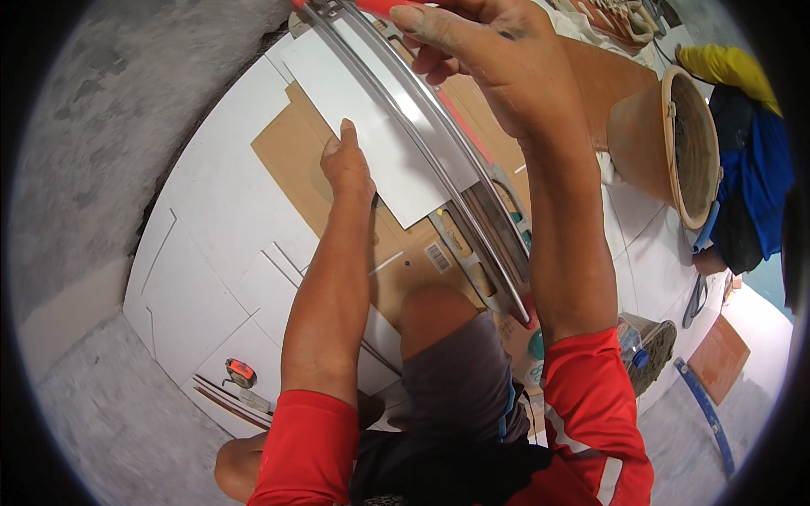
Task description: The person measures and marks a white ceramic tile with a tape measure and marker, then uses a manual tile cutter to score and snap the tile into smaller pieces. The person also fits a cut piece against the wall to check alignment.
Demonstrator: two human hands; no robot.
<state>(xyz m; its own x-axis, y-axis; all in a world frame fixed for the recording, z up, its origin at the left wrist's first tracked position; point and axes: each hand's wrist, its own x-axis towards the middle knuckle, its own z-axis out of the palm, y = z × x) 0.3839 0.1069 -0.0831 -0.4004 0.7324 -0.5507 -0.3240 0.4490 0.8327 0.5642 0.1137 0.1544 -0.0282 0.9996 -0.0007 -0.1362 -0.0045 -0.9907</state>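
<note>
Resting at a white tile's (396, 173) left edge, the left hand (347, 171) hides its fingers; its grip cannot be told. Farther right, the right hand's (506, 72) thumb touches a red handle (376, 4), its closure cropped. The tile lies beneath a tile cutter's (464, 205) metal rails, over cardboard (287, 145); far right, a bucket (633, 131).

The top edge cuts off the red handle (380, 5).

white tiled floor (202, 244) beside a bare grey wall (93, 110)
a dark ragged gap (156, 202) lines the floor's far-left edge; mottled grey surface (93, 371) borders its near-left corner; bright glare (764, 308) whitens its right side.
</note>
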